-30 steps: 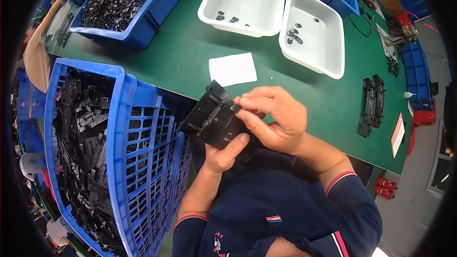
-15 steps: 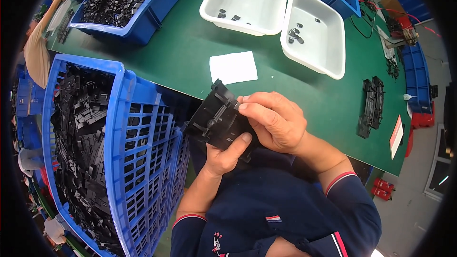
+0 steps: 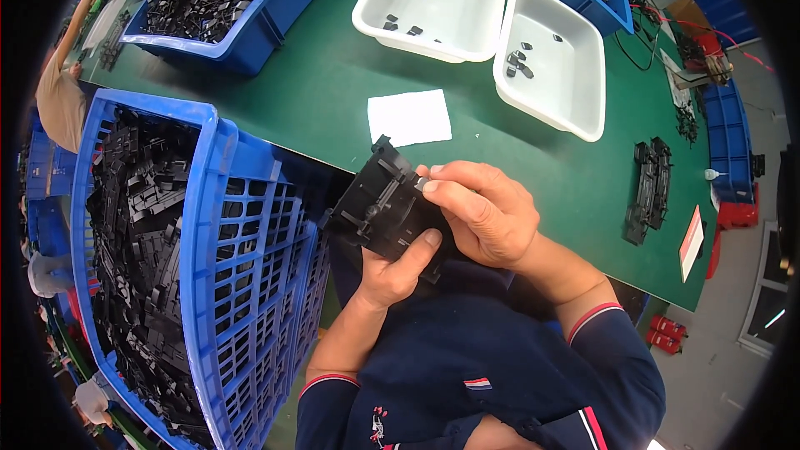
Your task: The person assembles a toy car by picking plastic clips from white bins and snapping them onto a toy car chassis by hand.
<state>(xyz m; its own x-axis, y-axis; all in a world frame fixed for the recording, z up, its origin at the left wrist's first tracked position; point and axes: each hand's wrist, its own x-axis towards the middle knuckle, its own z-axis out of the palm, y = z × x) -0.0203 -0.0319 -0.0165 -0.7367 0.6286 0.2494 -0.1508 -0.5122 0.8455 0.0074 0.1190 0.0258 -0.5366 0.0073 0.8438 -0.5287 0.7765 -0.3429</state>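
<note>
My left hand (image 3: 393,273) grips a black moulded plastic part (image 3: 385,200) from below, its thumb laid over the near face. The part is tilted, in front of my chest at the table's near edge. My right hand (image 3: 492,212) is closed in a pinch at the part's right edge. Between its thumb and fingertips shows a small dark plastic piece (image 3: 422,184), against or very near the moulded part; whether it is seated there I cannot tell. The fingers under the part are mostly hidden.
A blue crate (image 3: 212,283) full of black parts stands on the left. Two white trays (image 3: 433,48) hold several small black pieces. Blue bins (image 3: 275,21) sit at the back. White paper (image 3: 408,117) lies on the green table (image 3: 550,183), with more black parts (image 3: 648,190) at right.
My right fingertips have shifted slightly away from the part's edge, and more of the small dark piece shows. The left hand holds the part almost still.
</note>
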